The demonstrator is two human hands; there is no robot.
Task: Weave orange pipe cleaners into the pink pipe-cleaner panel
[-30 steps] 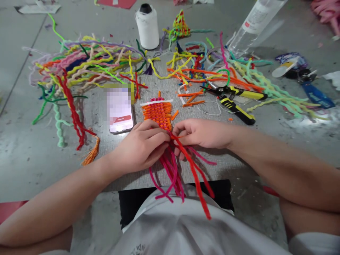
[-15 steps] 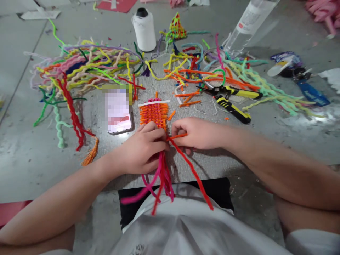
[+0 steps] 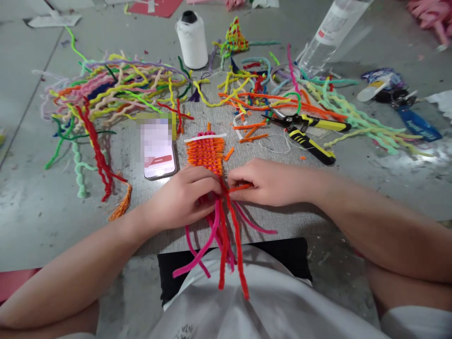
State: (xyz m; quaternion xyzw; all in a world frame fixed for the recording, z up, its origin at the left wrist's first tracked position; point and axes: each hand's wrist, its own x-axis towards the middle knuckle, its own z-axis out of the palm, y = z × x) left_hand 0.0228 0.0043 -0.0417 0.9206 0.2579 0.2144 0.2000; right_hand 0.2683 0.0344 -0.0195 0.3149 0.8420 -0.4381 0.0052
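Observation:
An orange and pink woven piece (image 3: pixel 205 149) made of fuzzy strands lies on the table in front of me, with a white strip across its far end. My left hand (image 3: pixel 194 193) lies over its near end, fingers curled and pressed on the weave and strands. Loose pink strands (image 3: pixel 213 226) and red-orange strands (image 3: pixel 237 245) hang from under it toward my lap. Just to the right, my right hand (image 3: pixel 252 183) pinches an orange strand (image 3: pixel 243 187) that runs from the weave's right edge. The fingertips of both hands are partly hidden.
Left of the weave lies a phone (image 3: pixel 157 150), with a heap of coloured strands (image 3: pixel 116 89) behind it. Black-and-yellow pliers (image 3: pixel 303 129) lie open at right. A white thread spool (image 3: pixel 192 42) and a clear bottle (image 3: pixel 330 35) stand farther back. Short orange offcuts (image 3: pixel 252 134) are scattered nearby.
The long red-orange strand has swung left toward my lap. A pink strand now sticks out to the right below my right hand. Both hands have shifted slightly and stay at the weave's near end.

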